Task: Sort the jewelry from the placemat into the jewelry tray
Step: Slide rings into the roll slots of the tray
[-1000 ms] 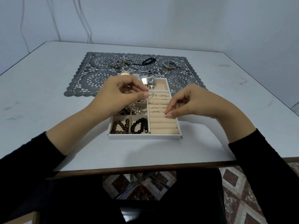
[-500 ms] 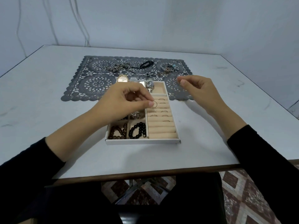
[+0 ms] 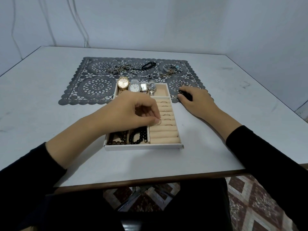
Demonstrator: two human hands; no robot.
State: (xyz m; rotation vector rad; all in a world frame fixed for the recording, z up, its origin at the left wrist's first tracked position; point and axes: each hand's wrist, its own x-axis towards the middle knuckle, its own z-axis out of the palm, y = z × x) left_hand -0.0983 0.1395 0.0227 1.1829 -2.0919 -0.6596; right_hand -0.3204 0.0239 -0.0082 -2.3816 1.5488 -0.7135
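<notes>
Head view: left hand (image 3: 133, 112) pinches a thin ring (image 3: 158, 122) at the ring rolls of the jewelry tray (image 3: 143, 147). Right hand (image 3: 195, 100) lies curled on the placemat (image 3: 93, 87) corner beside the tray, over a dark item; grip unclear. Chains and bracelets (image 3: 171, 68) lie on the placemat's far side.

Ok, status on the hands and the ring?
Left hand pinching ring over ring rolls. Right hand on placemat, over something dark. Nothing blocking.

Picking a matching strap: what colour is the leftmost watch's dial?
Gold, rosy-toned leftmost watch; head view.
</notes>
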